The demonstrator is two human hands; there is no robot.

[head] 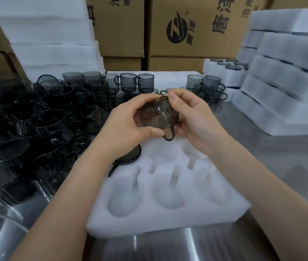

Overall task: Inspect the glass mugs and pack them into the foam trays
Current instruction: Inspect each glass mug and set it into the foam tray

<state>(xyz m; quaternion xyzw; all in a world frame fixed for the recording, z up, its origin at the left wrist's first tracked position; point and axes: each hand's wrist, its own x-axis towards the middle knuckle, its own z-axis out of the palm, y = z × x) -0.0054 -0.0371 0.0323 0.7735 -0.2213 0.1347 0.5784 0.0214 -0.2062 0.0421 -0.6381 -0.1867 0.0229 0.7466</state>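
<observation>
both hands curl around one smoky glass mug (156, 117), held on its side just above the foam tray (168, 220), handle pointing down. the left hand (128, 122) wraps its smooth wall; the right hand (194, 117) pinches its edge. the tray is soft white foam with round pockets.

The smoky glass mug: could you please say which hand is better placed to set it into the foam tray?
Probably the left hand: it wraps the mug, while the right hand only pinches one end with fingertips. Empty pockets in the foam tray lie just below.
</observation>
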